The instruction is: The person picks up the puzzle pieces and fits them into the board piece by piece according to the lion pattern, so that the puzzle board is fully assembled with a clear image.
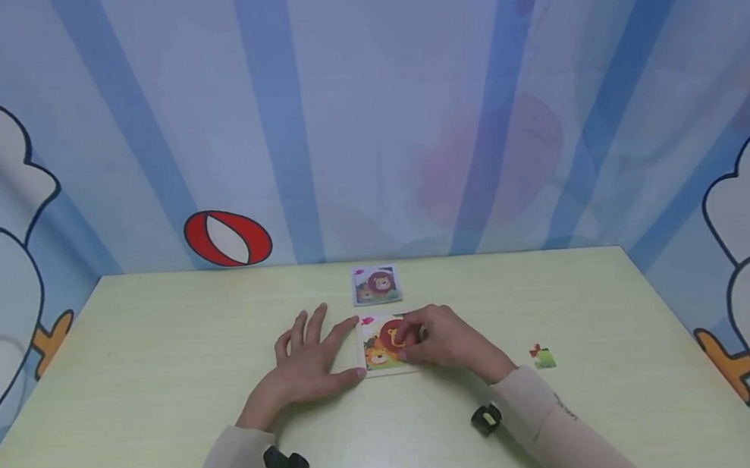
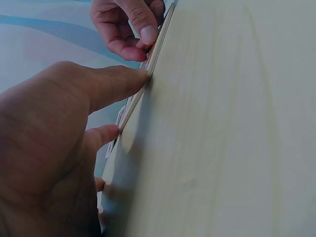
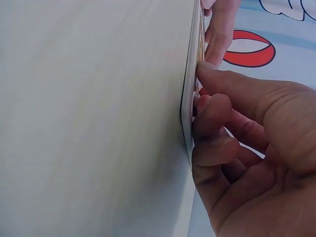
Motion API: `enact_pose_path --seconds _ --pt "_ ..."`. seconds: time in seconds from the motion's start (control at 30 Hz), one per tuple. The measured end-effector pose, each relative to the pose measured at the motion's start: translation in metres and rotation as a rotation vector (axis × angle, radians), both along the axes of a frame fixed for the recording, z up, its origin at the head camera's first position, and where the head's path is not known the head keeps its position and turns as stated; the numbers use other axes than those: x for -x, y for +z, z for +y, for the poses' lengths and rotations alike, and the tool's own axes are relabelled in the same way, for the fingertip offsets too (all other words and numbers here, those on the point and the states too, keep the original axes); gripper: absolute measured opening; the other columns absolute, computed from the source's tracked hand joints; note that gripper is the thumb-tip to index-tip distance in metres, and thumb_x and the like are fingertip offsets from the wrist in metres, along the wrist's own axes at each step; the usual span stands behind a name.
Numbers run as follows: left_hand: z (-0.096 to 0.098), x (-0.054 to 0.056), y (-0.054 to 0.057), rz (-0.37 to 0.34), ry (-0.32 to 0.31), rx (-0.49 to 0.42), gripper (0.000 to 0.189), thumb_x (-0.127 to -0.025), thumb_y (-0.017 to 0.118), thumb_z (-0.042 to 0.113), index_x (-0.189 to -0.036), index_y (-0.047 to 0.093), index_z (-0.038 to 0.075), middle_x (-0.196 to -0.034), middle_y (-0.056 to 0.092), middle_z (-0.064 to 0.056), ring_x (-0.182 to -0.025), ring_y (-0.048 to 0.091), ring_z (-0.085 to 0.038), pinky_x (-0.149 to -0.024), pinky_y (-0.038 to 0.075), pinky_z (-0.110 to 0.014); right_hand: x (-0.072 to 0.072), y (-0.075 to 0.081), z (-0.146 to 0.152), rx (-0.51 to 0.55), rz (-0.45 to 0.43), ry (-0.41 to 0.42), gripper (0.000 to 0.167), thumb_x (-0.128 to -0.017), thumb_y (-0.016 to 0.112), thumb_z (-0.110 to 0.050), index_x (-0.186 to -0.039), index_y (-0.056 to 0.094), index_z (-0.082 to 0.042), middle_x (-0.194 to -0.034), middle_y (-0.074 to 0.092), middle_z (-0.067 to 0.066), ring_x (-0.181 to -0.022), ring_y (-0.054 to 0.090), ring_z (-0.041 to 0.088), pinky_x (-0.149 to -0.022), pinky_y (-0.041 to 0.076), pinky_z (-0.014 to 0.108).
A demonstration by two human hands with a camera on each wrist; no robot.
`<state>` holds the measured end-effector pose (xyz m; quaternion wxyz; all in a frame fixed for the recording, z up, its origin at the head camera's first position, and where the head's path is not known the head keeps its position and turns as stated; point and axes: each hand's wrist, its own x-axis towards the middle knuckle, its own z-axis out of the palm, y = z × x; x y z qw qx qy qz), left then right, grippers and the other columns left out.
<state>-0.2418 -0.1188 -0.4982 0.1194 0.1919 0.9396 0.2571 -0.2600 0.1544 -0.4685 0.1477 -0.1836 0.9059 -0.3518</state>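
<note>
A small framed jigsaw puzzle [image 1: 376,344] with a lion picture lies flat on the table. My left hand [image 1: 303,371] is spread beside it, thumb and index fingertip against its left edge. In the left wrist view that hand [image 2: 54,133] shows its thumb at the board's edge [image 2: 160,44]. Over the puzzle's right half, my right hand [image 1: 444,337] has curled fingers and thumb pinching a puzzle piece, mostly hidden by the fingers. In the right wrist view, the right hand's [image 3: 247,143] fingertips are right at the board's surface. A loose puzzle piece [image 1: 543,356], green with red, lies farther right.
Just behind the puzzle lies a square lion picture card [image 1: 376,285]. The pale wooden table [image 1: 174,346] runs back to a blue striped backdrop [image 1: 362,113], with printed cartoon shapes at both sides. Black wrist cameras [image 1: 286,466] hang at the cuffs.
</note>
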Motion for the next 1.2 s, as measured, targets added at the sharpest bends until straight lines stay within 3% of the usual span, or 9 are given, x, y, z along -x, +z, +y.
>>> enact_pose_path --seconds 0.2,0.6,0.9,1.2 --pt "-0.002 0.002 -0.006 0.007 0.006 -0.004 0.085 -0.095 0.068 0.057 -0.169 0.034 0.032 -0.182 0.002 -0.019 -0.166 -0.007 -0.051 -0.125 0.002 -0.078 -0.002 0.002 -0.003 -0.013 -0.004 -0.018 0.014 -0.092 0.085 -0.016 -0.100 0.076 -0.011 -0.079 0.066 -0.003 -0.074 0.055 0.012 -0.072 0.046 0.027" --pt "-0.001 0.000 -0.007 0.014 0.007 -0.015 0.084 -0.095 0.069 0.057 -0.168 0.035 0.032 -0.182 0.003 -0.019 -0.166 -0.006 -0.052 -0.125 0.003 -0.079 -0.002 0.000 0.001 0.034 -0.002 -0.010 0.017 -0.091 0.085 -0.018 -0.105 0.077 -0.010 -0.082 0.070 -0.002 -0.074 0.058 0.011 -0.070 0.047 0.026" --pt "-0.001 0.000 -0.010 0.024 0.010 -0.022 0.085 -0.094 0.070 0.056 -0.168 0.036 0.031 -0.182 0.004 -0.020 -0.166 -0.005 -0.052 -0.124 0.004 -0.079 -0.003 0.006 0.019 0.059 0.017 -0.085 0.027 -0.093 0.085 -0.024 -0.118 0.079 -0.014 -0.095 0.075 -0.001 -0.078 0.064 0.015 -0.069 0.053 0.030" --pt "0.000 -0.001 -0.001 0.028 -0.005 -0.033 0.085 -0.094 0.069 0.055 -0.167 0.036 0.027 -0.180 0.006 -0.023 -0.165 -0.003 -0.056 -0.123 0.005 -0.080 -0.005 0.014 0.049 0.070 0.036 -0.099 0.040 -0.095 0.083 -0.028 -0.130 0.074 -0.012 -0.115 0.078 0.007 -0.099 0.070 0.018 -0.085 0.057 0.034"
